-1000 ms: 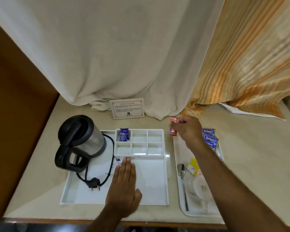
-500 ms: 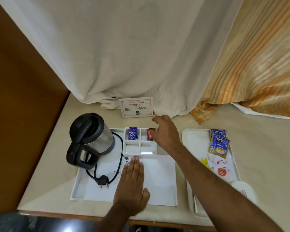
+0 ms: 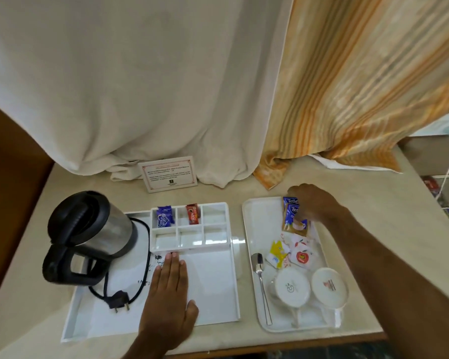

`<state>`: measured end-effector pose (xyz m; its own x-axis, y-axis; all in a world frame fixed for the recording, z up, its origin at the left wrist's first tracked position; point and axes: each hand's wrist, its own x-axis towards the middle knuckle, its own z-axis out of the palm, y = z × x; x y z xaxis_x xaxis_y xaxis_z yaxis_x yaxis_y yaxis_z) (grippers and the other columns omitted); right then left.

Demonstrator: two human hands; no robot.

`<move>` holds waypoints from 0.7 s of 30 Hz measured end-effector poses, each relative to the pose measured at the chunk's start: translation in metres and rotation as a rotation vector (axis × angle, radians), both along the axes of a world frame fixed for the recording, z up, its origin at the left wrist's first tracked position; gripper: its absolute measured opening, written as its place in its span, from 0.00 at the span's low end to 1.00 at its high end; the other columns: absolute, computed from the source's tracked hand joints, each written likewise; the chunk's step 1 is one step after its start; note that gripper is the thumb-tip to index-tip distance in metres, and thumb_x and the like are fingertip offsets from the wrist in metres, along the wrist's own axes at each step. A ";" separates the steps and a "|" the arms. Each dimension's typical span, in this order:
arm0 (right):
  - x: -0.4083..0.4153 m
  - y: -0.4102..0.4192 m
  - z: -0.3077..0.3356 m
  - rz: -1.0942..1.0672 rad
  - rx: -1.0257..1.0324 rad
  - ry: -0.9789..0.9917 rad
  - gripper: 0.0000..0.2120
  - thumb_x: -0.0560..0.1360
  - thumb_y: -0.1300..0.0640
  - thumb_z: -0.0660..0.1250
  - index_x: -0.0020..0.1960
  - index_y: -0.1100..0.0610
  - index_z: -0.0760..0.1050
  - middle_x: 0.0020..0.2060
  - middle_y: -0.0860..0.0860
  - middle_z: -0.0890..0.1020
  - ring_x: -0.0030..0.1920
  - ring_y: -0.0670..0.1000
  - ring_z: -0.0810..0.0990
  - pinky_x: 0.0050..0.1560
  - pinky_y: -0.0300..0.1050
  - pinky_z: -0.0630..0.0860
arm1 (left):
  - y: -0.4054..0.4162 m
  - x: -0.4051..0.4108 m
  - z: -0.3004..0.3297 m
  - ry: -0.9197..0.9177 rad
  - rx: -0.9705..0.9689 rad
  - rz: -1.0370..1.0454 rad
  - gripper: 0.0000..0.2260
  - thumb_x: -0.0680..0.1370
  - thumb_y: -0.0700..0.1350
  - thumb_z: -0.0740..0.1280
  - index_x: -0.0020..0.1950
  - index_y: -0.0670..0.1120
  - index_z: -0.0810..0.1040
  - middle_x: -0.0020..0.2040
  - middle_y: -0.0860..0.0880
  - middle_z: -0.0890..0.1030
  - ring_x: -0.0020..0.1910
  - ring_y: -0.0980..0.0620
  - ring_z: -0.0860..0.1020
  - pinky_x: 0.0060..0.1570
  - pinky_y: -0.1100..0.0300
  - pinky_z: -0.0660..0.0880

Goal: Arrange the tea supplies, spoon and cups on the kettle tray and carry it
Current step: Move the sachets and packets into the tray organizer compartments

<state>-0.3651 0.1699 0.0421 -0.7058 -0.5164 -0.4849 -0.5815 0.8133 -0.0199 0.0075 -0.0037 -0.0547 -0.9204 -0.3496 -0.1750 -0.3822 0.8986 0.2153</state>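
Kettle tray (image 3: 213,301) sits at 7 o'clock on the table (image 3: 389,229), kettle (image 3: 88,237) on its left part w/ cord and plug (image 3: 118,301) lying just in front. Tray's divided section runs along the far edge: blue sachet (image 3: 163,216) in the far-left compartment, red sachet (image 3: 193,213) in the far-middle one, the other compartments bare. Left hand (image 3: 169,299) lies flat, fingers straight and together, palm down on the tray floor, fingertips just short of the divider wall; gripping nothing.

Second tray (image 3: 252,229) at 5 o'clock, beside the kettle tray, not touching it. Right hand (image 3: 314,203) is at its far end, at 2 o'clock, fingers curled down onto the Tetley tea bags (image 3: 293,221); touching them, but can't tell if it's actually gripping. Nearer on that tray: yellow sachet (image 3: 278,251), white sachets (image 3: 301,255), spoon (image 3: 262,283) along the left side, two cups (image 3: 292,286) upside down at the near end.

Card (image 3: 169,173) stands at 12 o'clock against the curtain (image 3: 140,86).
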 end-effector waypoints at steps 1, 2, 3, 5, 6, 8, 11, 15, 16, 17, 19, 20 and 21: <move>0.000 -0.001 0.000 0.009 -0.016 0.062 0.27 0.59 0.57 0.75 0.57 0.54 0.73 0.50 0.53 0.76 0.55 0.58 0.77 0.46 0.50 0.77 | 0.000 0.000 0.000 -0.003 -0.001 0.001 0.39 0.72 0.54 0.57 0.78 0.39 0.48 0.79 0.38 0.48 0.78 0.39 0.47 0.73 0.49 0.45; 0.000 -0.003 -0.001 0.004 -0.032 0.102 0.26 0.57 0.58 0.75 0.53 0.54 0.73 0.46 0.52 0.75 0.52 0.58 0.78 0.41 0.48 0.76 | 0.000 0.000 -0.001 -0.008 -0.004 0.003 0.39 0.72 0.54 0.57 0.78 0.39 0.47 0.79 0.38 0.47 0.79 0.39 0.46 0.73 0.49 0.44; 0.000 -0.004 -0.002 -0.008 -0.046 0.118 0.27 0.55 0.59 0.75 0.53 0.54 0.72 0.45 0.52 0.75 0.51 0.58 0.79 0.40 0.47 0.75 | 0.000 0.000 -0.001 -0.015 -0.006 0.003 0.39 0.72 0.54 0.57 0.78 0.40 0.46 0.79 0.39 0.45 0.79 0.40 0.45 0.73 0.49 0.43; 0.002 -0.007 -0.002 -0.023 -0.051 0.103 0.30 0.54 0.59 0.76 0.55 0.54 0.72 0.49 0.52 0.77 0.52 0.57 0.79 0.44 0.48 0.77 | 0.000 0.000 0.000 -0.016 -0.006 0.003 0.39 0.73 0.55 0.56 0.78 0.40 0.44 0.79 0.39 0.44 0.79 0.40 0.44 0.73 0.48 0.44; 0.003 -0.009 -0.001 -0.023 -0.040 0.081 0.27 0.55 0.58 0.76 0.52 0.54 0.73 0.49 0.51 0.78 0.51 0.56 0.79 0.44 0.47 0.77 | 0.000 0.000 0.001 -0.014 -0.001 0.002 0.39 0.73 0.55 0.57 0.78 0.40 0.45 0.79 0.39 0.44 0.79 0.40 0.44 0.73 0.47 0.45; 0.005 -0.012 0.006 -0.021 -0.051 0.045 0.14 0.59 0.57 0.76 0.42 0.54 0.76 0.45 0.51 0.79 0.48 0.55 0.80 0.39 0.44 0.74 | 0.000 0.000 0.002 -0.011 0.019 0.002 0.39 0.73 0.54 0.57 0.78 0.39 0.46 0.79 0.39 0.46 0.79 0.40 0.45 0.73 0.47 0.47; 0.017 -0.025 0.024 -0.032 -0.285 0.055 0.11 0.66 0.51 0.75 0.35 0.50 0.72 0.37 0.49 0.78 0.44 0.55 0.79 0.37 0.43 0.69 | 0.000 -0.001 0.003 -0.019 0.024 0.008 0.40 0.73 0.55 0.58 0.79 0.39 0.47 0.80 0.39 0.45 0.79 0.41 0.44 0.73 0.47 0.46; 0.071 -0.072 0.046 -0.019 -0.694 -0.060 0.15 0.66 0.51 0.74 0.30 0.48 0.67 0.26 0.45 0.73 0.30 0.45 0.72 0.29 0.43 0.62 | 0.000 -0.001 0.003 -0.037 0.033 0.012 0.39 0.74 0.55 0.56 0.79 0.40 0.45 0.79 0.40 0.40 0.79 0.42 0.40 0.74 0.46 0.44; 0.085 -0.085 0.045 -0.007 -0.720 -0.078 0.13 0.66 0.52 0.74 0.31 0.50 0.69 0.27 0.46 0.73 0.30 0.46 0.72 0.29 0.43 0.63 | -0.001 -0.001 0.004 -0.032 0.029 0.009 0.39 0.74 0.55 0.56 0.79 0.40 0.45 0.79 0.40 0.40 0.79 0.43 0.39 0.74 0.45 0.44; 0.097 -0.096 0.043 0.014 -0.709 -0.080 0.10 0.66 0.53 0.73 0.35 0.52 0.71 0.29 0.47 0.75 0.32 0.49 0.73 0.31 0.44 0.65 | -0.001 -0.002 0.004 -0.026 0.023 0.005 0.39 0.74 0.55 0.57 0.79 0.39 0.45 0.80 0.39 0.42 0.79 0.42 0.40 0.74 0.45 0.44; 0.115 -0.114 0.032 0.077 -0.601 -0.009 0.08 0.68 0.55 0.71 0.44 0.54 0.74 0.37 0.51 0.79 0.39 0.54 0.76 0.36 0.43 0.66 | 0.000 -0.002 0.005 -0.027 0.013 0.006 0.39 0.74 0.55 0.58 0.79 0.39 0.45 0.80 0.38 0.43 0.79 0.42 0.40 0.74 0.45 0.44; 0.120 -0.121 0.026 0.108 -0.535 0.044 0.09 0.69 0.57 0.71 0.48 0.55 0.75 0.40 0.52 0.80 0.42 0.55 0.78 0.37 0.43 0.67 | 0.000 -0.002 0.004 -0.034 0.012 0.007 0.39 0.74 0.55 0.57 0.79 0.39 0.45 0.80 0.38 0.43 0.79 0.42 0.40 0.74 0.45 0.44; 0.123 -0.126 0.020 0.134 -0.476 0.091 0.11 0.68 0.59 0.70 0.50 0.55 0.76 0.43 0.53 0.81 0.44 0.56 0.79 0.38 0.43 0.67 | 0.000 -0.002 0.004 -0.036 0.012 0.010 0.39 0.74 0.56 0.57 0.79 0.39 0.45 0.80 0.38 0.43 0.79 0.42 0.40 0.74 0.45 0.44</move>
